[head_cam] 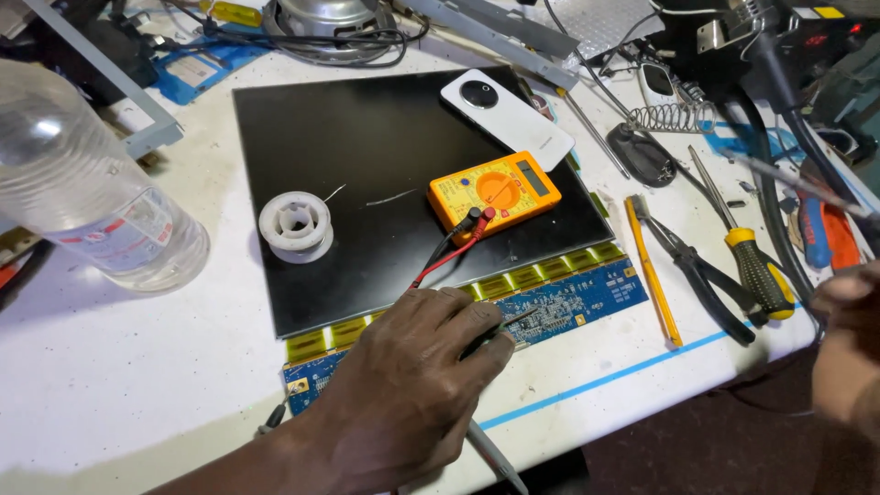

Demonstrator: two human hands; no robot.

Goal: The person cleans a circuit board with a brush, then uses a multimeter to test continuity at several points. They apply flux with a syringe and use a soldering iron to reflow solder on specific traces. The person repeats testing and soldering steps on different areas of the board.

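Blue circuit strip [550,307] at panel's six o'clock edge, under left hand [403,385], fingers [477,335] pinching dark probe [509,323]. Right hand [848,344] blurred at three o'clock, grip untellable. Best kept steady, tip light.

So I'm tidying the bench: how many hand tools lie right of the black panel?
3 clearly: an orange-handled tool nearest the panel, black pliers beside it, then a yellow-and-black screwdriver. More may hide in the clutter at the right edge.
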